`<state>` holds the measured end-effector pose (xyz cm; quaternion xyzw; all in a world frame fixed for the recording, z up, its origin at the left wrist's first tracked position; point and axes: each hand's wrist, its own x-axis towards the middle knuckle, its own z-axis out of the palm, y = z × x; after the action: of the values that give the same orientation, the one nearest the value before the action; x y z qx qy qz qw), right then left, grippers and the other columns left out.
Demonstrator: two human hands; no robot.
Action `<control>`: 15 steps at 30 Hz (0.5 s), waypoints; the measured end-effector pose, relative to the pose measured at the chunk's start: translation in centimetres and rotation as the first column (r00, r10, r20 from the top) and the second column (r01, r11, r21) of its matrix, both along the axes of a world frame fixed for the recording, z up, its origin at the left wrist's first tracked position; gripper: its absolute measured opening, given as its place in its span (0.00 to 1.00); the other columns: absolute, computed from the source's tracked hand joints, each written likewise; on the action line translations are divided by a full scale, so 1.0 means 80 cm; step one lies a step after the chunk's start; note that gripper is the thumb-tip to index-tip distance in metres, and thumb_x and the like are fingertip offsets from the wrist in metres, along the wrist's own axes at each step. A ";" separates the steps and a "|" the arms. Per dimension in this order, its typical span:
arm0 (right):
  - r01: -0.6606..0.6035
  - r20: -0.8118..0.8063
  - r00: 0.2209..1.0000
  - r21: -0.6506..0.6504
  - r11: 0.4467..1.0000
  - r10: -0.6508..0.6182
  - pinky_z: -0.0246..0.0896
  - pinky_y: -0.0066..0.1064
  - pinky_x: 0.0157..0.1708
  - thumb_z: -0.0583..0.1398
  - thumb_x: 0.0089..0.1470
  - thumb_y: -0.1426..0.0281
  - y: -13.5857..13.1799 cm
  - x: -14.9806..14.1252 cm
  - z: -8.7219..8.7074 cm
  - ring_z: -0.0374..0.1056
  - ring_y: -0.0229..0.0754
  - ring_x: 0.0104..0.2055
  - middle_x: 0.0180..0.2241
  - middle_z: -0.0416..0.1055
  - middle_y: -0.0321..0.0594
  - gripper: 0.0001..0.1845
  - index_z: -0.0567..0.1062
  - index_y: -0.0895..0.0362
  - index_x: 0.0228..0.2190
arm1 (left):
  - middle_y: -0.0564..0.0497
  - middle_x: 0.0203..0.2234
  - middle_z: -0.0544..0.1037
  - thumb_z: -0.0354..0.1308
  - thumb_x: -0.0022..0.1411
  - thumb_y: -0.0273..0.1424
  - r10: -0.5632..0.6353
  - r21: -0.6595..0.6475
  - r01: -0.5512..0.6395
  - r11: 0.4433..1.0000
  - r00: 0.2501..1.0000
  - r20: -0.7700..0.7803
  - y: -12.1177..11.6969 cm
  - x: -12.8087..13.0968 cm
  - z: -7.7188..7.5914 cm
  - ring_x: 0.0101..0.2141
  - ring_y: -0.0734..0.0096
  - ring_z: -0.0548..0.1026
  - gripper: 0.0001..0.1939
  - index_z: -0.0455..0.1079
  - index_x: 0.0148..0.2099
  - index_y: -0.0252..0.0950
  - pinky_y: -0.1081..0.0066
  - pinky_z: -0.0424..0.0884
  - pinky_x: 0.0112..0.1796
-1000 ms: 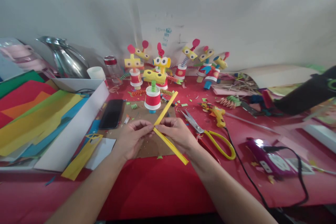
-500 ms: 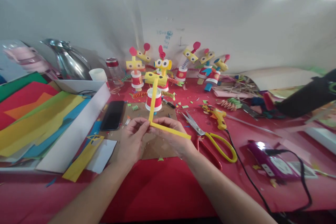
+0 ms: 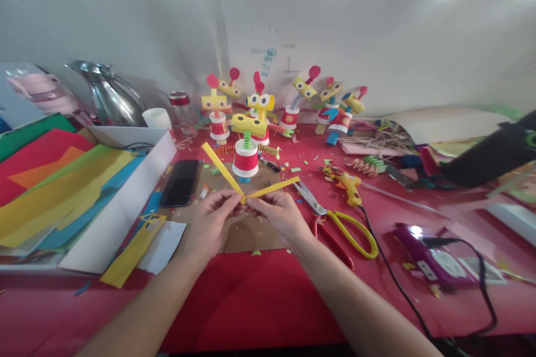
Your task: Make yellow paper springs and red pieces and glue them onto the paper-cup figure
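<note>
Two yellow paper strips [image 3: 221, 167] meet at a small folded corner and spread apart in a V. My left hand [image 3: 214, 217] pinches that corner from the left, its fingers closed. From the other side my right hand [image 3: 277, 213] grips the same corner between thumb and fingers. Just beyond stands a paper-cup figure [image 3: 245, 159] with a red band, a green folded-paper neck, a yellow head with eyes and pleated arms. Under my hands lies a brown cardboard sheet [image 3: 251, 240] littered with paper scraps.
Scissors [image 3: 320, 209] and a yellow glue gun [image 3: 349, 187] lie at the right, near a purple device [image 3: 435, 259] with a black cord. A phone [image 3: 180, 183] and a white box [image 3: 121, 223] of coloured paper are at the left. Several finished cup figures [image 3: 288, 118] stand behind.
The strip ends have swung: one from upright to leaning up-left, the other from pointing down-right to up-right. My right hand has turned so its thumb is on top.
</note>
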<state>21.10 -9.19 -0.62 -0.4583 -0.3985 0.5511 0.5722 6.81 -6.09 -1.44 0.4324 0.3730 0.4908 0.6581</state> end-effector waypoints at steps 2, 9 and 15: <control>-0.007 -0.025 1.000 -0.019 1.000 0.006 0.61 0.30 0.31 0.68 0.42 0.63 0.000 0.000 0.000 0.66 0.34 0.26 0.24 0.76 0.38 0.10 0.81 0.58 0.25 | 0.51 0.27 0.79 0.69 0.48 0.34 0.005 -0.003 -0.005 1.000 1.000 0.005 -0.001 0.001 0.000 0.28 0.76 0.75 0.10 0.78 0.33 0.34 0.76 0.72 0.32; 0.043 0.154 0.987 -0.041 0.998 -0.036 0.59 0.30 0.29 0.66 0.42 0.67 0.002 0.003 -0.002 0.66 0.36 0.26 0.25 0.77 0.38 0.08 0.81 0.58 0.26 | 0.50 0.25 0.79 0.70 0.47 0.32 -0.065 -0.024 0.064 0.998 0.996 -0.066 -0.001 -0.003 0.009 0.27 0.74 0.75 0.09 0.77 0.30 0.34 0.75 0.71 0.31; 0.017 0.041 0.999 -0.039 0.999 -0.016 0.61 0.29 0.31 0.67 0.42 0.64 0.000 0.003 0.003 0.67 0.35 0.26 0.23 0.75 0.37 0.09 0.79 0.58 0.24 | 0.52 0.25 0.78 0.69 0.49 0.33 0.010 0.051 -0.004 0.999 0.993 -0.116 0.001 -0.003 0.001 0.27 0.77 0.73 0.08 0.77 0.30 0.35 0.76 0.69 0.31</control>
<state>21.32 -9.16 -0.38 -0.4839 -0.3952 0.5448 0.5593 6.60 -6.04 -1.34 0.4754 0.3995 0.4763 0.6225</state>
